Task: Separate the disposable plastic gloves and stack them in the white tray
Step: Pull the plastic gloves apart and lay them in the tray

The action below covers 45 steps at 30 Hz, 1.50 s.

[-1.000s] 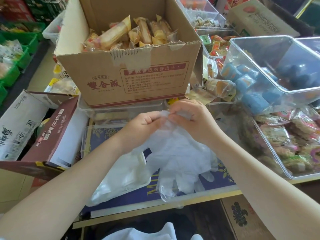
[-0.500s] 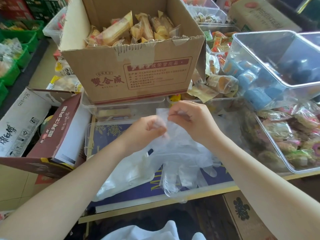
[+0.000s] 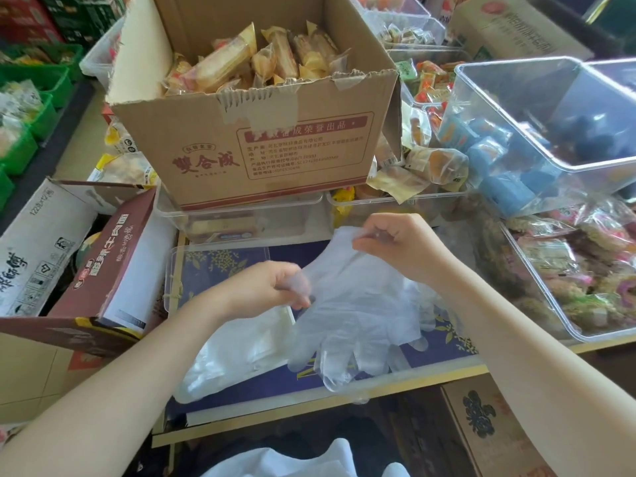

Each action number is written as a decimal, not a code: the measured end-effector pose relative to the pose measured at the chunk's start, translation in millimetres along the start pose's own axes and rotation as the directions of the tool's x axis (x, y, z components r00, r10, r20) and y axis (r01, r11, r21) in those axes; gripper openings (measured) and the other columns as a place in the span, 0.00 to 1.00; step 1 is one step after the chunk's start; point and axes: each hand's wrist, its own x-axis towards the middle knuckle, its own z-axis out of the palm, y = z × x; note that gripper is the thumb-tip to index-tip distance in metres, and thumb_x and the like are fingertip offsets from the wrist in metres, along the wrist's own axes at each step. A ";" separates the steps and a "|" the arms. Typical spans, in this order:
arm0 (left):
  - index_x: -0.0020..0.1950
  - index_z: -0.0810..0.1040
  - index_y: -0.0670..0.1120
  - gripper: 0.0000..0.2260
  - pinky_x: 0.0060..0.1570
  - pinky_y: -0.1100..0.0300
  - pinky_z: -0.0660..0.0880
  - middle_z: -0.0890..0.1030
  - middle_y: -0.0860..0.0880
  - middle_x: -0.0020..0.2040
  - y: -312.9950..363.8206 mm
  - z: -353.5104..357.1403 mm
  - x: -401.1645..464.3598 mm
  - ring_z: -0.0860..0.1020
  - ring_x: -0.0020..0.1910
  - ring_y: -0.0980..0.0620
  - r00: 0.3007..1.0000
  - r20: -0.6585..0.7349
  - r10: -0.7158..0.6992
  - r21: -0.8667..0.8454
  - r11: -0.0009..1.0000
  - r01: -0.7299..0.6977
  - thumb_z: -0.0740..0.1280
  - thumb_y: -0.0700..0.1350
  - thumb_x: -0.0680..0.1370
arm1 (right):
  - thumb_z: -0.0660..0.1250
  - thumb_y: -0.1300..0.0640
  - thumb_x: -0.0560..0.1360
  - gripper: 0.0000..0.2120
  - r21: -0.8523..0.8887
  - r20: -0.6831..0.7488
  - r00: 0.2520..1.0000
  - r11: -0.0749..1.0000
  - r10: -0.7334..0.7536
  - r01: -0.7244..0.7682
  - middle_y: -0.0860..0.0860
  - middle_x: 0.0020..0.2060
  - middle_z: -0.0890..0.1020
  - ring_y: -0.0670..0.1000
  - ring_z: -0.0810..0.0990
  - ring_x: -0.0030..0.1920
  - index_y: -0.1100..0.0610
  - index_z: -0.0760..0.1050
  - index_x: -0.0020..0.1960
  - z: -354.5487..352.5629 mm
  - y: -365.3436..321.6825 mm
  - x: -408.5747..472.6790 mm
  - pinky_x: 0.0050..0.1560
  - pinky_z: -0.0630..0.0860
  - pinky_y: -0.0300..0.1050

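Note:
A bunch of clear disposable plastic gloves [image 3: 358,311] hangs over the shallow clear tray [image 3: 173,270] on the blue patterned surface, fingers pointing toward me. My right hand [image 3: 392,242] pinches the cuff edge at the top of the bunch. My left hand [image 3: 275,287] pinches a thin glove layer at the bunch's left side, lower down. A pile of flattened gloves [image 3: 234,352] lies in the tray under my left wrist.
A cardboard box [image 3: 247,146] of wrapped snacks stands just behind the tray on clear bins. A tilted clear bin [image 3: 537,125] with blue packets and a bin of wrapped snacks [image 3: 585,270] sit at the right. A brown carton [image 3: 103,270] lies at left.
My hands have moved apart: the left drew down and left with a glove layer, while the right stayed up holding the cuff.

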 end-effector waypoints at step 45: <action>0.44 0.74 0.34 0.14 0.31 0.59 0.57 0.69 0.42 0.32 38.5 59.2 119.5 0.66 0.33 0.49 0.622 -0.753 -0.216 -0.072 0.966 0.248 0.59 0.45 0.80 | 0.60 0.59 0.77 0.08 -0.349 0.004 0.751 0.705 0.660 -0.618 0.63 0.51 0.79 0.64 0.78 0.52 0.62 0.71 0.54 -5.7 284.5 27.7 0.49 0.75 0.53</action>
